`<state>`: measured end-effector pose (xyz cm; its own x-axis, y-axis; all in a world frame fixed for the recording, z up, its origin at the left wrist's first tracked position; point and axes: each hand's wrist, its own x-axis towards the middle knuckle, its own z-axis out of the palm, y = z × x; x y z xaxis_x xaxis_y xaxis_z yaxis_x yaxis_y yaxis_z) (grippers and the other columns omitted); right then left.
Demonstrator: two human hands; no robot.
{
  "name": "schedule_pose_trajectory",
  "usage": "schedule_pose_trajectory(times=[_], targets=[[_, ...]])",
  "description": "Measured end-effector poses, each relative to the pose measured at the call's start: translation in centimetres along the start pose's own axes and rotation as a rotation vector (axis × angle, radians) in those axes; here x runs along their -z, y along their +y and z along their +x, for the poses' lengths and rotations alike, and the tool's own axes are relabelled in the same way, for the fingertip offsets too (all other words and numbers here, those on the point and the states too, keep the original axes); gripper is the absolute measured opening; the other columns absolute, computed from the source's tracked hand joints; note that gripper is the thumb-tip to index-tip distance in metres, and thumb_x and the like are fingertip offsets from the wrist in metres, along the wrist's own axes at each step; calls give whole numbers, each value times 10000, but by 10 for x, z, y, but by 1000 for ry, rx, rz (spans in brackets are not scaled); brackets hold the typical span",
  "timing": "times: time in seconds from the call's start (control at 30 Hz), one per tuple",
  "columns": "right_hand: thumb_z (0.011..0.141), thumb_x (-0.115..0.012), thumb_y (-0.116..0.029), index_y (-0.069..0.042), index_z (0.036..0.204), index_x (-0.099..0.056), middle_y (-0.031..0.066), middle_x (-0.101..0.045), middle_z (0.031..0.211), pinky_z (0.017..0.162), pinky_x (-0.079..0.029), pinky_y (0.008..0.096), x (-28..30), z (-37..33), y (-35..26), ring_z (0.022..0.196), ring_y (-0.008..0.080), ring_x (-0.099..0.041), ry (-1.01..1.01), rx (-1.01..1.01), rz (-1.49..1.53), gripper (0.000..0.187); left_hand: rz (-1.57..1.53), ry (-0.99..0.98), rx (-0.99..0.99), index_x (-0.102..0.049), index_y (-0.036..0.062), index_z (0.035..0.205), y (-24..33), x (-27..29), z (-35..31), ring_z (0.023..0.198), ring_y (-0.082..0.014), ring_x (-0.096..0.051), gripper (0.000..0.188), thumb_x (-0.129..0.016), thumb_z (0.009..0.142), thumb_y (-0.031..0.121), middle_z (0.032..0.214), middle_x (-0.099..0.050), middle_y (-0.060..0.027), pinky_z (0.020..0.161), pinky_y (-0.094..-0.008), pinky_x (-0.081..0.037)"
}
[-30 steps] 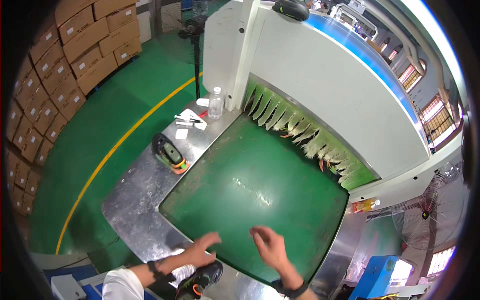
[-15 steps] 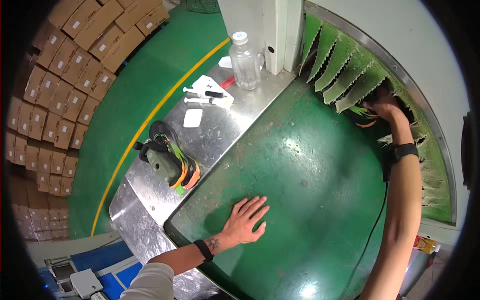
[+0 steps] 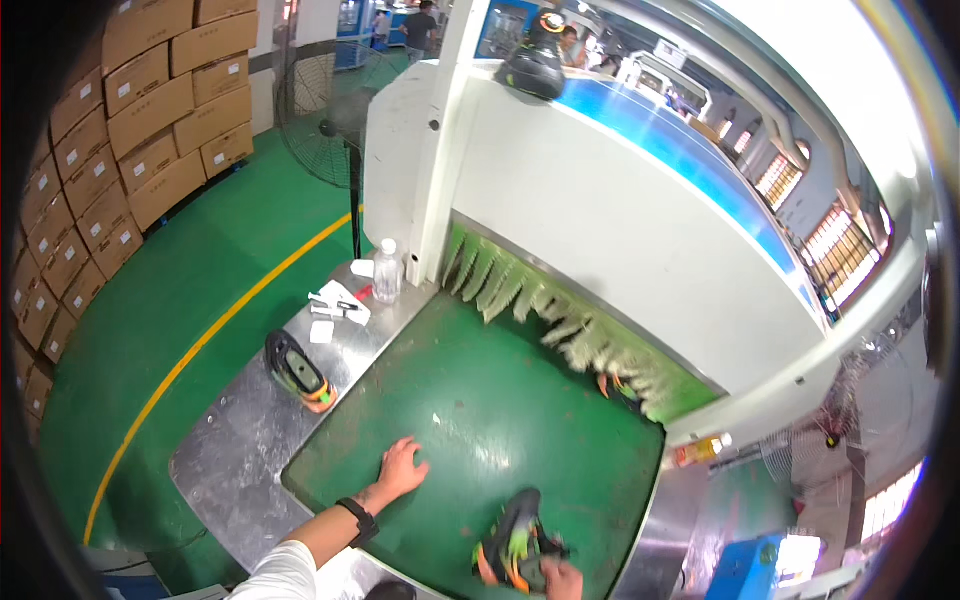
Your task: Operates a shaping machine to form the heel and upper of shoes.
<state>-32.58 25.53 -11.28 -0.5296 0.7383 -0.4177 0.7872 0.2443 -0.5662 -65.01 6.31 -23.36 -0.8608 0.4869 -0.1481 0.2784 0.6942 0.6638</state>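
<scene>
My right hand point(image 3: 564, 580) grips a black shoe with green and orange parts point(image 3: 516, 540), close to the near edge of the green surface point(image 3: 480, 400). Its fingers are partly cut off by the lower edge of the picture. My left hand point(image 3: 402, 470) rests on the green surface with nothing in it, fingers apart and slightly bent. A similar shoe point(image 3: 298, 374) lies on the metal table point(image 3: 215, 430) to the left. Another dark and orange shoe point(image 3: 620, 388) shows under the ragged green strip curtain point(image 3: 560, 325), partly hidden by it.
A clear bottle point(image 3: 388, 275), two syringes point(image 3: 333, 307) and white pieces lie at the metal table's far end. A black shoe point(image 3: 535, 65) sits on top of the white machine housing point(image 3: 580, 190). Stacked cartons point(image 3: 150, 110) and a fan point(image 3: 335, 125) stand at the left.
My right hand has come out from under the curtain and back toward me, now holding a shoe. The view has tilted up. My left hand's fingers are more bent.
</scene>
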Motion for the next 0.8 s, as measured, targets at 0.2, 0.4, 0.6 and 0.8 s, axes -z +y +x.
schedule_pose_trajectory(times=[0.2,0.4,0.6,0.8], targets=[[881,-620,-168,85,953,-626,93,-662,837,650,-466,309,77,-238,48,736,150,-563,356,-309,467,263,-700,-684,-160,-367,-7,1384,123,42,-121,1341,-293,-386,646,-663,888,282,1424,-416,-208,1092,-405,-327],[744,-767,-365,-10,893,-627,146,-650,711,536,-507,373,113,-306,-13,555,298,-632,412,135,194,409,-1080,-1097,-272,-105,-33,1472,255,39,-248,1391,-329,-287,1105,-783,731,430,1495,-244,-240,1131,-433,-266],[787,-738,-263,-51,1292,-442,185,-634,1006,750,-522,401,62,-374,14,837,320,-650,702,305,382,622,-1240,-1094,-292,-233,-34,1424,283,72,-362,1078,-267,-599,1042,-803,660,386,1364,-428,-168,919,-404,-526],[822,-665,-157,-31,1451,-216,220,-491,1310,1009,-404,383,74,-493,96,1188,364,-517,461,277,834,783,-1212,-1382,-284,-291,-18,1398,279,27,-484,1194,-264,-517,890,-748,749,385,1398,-396,-207,981,-399,-486]])
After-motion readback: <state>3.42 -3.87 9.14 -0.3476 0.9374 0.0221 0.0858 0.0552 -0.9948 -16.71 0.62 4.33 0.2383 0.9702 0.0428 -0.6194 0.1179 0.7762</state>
